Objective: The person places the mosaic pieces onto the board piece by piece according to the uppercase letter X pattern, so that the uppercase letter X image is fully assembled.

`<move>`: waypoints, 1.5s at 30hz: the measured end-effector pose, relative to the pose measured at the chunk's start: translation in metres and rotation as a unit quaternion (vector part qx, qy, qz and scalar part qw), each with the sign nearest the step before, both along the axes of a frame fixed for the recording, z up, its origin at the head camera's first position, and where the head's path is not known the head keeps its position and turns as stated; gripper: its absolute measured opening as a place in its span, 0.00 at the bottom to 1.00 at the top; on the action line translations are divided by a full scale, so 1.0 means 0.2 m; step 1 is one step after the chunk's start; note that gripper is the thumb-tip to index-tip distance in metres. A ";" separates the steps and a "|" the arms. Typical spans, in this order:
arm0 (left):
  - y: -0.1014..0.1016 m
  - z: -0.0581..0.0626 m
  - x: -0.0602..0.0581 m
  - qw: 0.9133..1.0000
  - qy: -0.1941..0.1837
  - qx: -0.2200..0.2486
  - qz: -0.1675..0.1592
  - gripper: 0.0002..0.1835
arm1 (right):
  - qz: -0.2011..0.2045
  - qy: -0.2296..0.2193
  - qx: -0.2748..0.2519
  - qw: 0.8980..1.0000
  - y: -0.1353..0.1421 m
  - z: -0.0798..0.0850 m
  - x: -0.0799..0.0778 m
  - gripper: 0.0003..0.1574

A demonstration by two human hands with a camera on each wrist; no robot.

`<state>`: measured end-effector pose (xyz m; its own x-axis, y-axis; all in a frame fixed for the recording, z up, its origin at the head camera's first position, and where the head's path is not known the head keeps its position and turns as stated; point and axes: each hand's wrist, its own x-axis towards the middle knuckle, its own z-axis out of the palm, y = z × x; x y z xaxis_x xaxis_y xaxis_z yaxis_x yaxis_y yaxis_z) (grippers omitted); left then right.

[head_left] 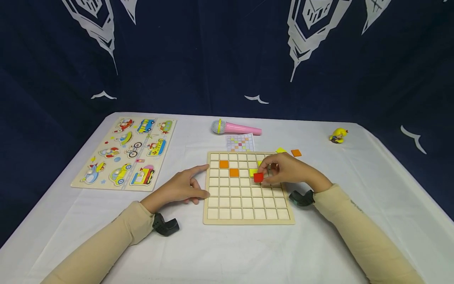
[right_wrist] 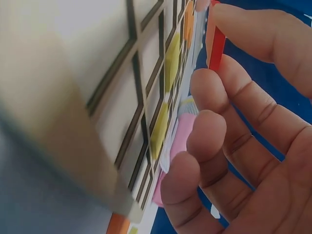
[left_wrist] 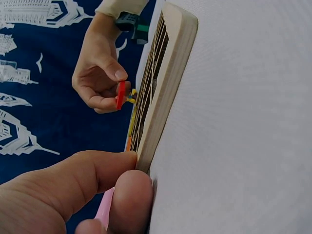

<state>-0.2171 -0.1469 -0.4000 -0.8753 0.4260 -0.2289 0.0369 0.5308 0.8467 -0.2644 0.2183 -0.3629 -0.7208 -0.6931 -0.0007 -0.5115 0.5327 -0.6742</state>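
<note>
We find the right hand [head_left: 286, 167] pinching a red tile [head_left: 258, 177] above the grid board [head_left: 247, 202]; left hand [head_left: 181, 186], fingers wide, touches the board's left edge.

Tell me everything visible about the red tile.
The red tile is a small, flat, square piece, bright red on its face and along its thin edge. It looks smooth and rigid; whether it is wood or plastic cannot be told. The right hand pinches it, and nothing else visibly touches it. It is held over the grid board, seemingly face up, with the left wrist view showing a gap between them.
</note>
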 end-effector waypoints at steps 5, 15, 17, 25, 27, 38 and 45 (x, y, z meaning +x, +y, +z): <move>0.00 0.00 0.00 1.000 0.003 -0.003 -0.001 0.52 | 0.009 -0.003 0.009 1.000 -0.04 0.00 -0.01 0.11; 0.00 -0.01 -0.01 1.000 0.002 -0.002 -0.002 0.53 | 0.021 0.008 0.025 0.999 -0.12 -0.01 -0.01 0.10; 0.00 0.00 -0.01 1.000 0.002 -0.004 -0.001 0.53 | 0.022 0.013 0.032 0.999 -0.13 -0.01 -0.01 0.09; 0.00 0.00 -0.01 1.000 -0.001 -0.005 0.002 0.53 | 0.029 0.025 0.053 0.998 -0.19 -0.01 -0.02 0.10; 0.00 0.00 -0.01 1.000 -0.001 -0.005 0.001 0.53 | 0.028 0.029 0.062 0.997 -0.20 0.00 -0.01 0.10; 0.00 0.00 -0.01 1.000 -0.005 -0.008 0.001 0.52 | 0.023 0.030 0.081 0.996 -0.23 0.01 -0.01 0.11; 0.00 0.00 -0.01 1.000 -0.004 -0.009 0.001 0.52 | 0.018 0.010 0.036 0.999 -0.15 -0.01 -0.01 0.07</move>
